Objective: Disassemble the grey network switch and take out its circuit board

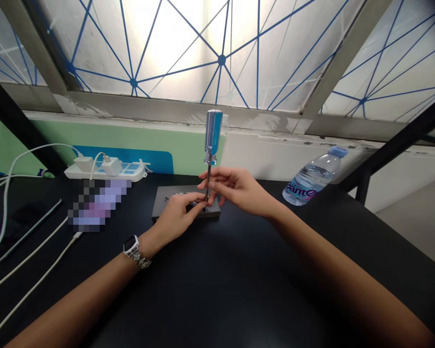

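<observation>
A screwdriver (213, 137) with a clear and blue handle stands almost upright over a dark grey flat box (160, 197), its tip low at the box's top. My right hand (239, 191) is closed, with thumb and fingers around the metal shaft below the handle. From the other side, my left hand (177, 212) rests over the box, thumb and forefinger pinched together at the screwdriver's lower end. What lies between those fingertips is too small to make out. The left hand covers much of the box's top.
A water bottle (313, 176) leans at the back right of the black table (217, 290). At the back left lies a white power strip (130, 170) with chargers plugged in. White cables (36, 285) and a blurred-out object (99, 205) lie left of the box.
</observation>
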Motion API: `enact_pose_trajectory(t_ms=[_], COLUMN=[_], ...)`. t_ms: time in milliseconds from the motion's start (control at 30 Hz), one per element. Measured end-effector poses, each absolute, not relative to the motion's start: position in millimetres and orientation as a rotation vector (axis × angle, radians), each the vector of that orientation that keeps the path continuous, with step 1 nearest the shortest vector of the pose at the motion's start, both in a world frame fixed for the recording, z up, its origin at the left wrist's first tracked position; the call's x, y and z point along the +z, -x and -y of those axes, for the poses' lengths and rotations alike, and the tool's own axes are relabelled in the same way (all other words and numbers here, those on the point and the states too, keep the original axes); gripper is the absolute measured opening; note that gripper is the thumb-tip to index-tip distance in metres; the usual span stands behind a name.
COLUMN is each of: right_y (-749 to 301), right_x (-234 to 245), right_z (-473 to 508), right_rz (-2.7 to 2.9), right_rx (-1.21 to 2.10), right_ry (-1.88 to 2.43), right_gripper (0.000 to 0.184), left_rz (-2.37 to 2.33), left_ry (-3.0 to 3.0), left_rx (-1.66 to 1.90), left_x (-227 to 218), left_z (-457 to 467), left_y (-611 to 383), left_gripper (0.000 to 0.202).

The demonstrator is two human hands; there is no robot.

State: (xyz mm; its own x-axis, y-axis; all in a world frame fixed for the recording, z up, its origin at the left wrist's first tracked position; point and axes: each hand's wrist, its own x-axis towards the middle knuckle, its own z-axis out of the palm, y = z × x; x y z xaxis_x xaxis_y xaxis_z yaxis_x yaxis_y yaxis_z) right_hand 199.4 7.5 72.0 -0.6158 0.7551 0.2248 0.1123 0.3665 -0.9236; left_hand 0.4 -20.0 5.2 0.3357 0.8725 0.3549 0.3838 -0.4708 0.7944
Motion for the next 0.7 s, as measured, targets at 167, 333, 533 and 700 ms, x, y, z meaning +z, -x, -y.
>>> enact_pose_trajectory(t_ms=[167, 333, 533, 700], right_y=[-198, -196, -190, -189], right_x=[69, 63, 56, 57], right_z=[-9, -11, -9, -10], right_rz=[1.914, 1.830, 1.784, 1.792], right_rx=[1.240, 1.186, 1.032, 1.074], right_ry=[0.785, 0.747, 0.793, 0.822], right_gripper=[0.023, 0.030, 0.036, 0.033], left_rz=[-1.107, -1.151, -1.196, -1.082], left_ry=[-2.020, -1.943, -1.883, -1.799], left_rx=[1.034, 1.229, 1.281, 1.234], left_x=[5, 0, -3, -3], left_z=[18, 19, 20, 19], left_y=[0, -7, -12, -9], left_gripper=[0.020, 0.017, 0.020, 0.015])
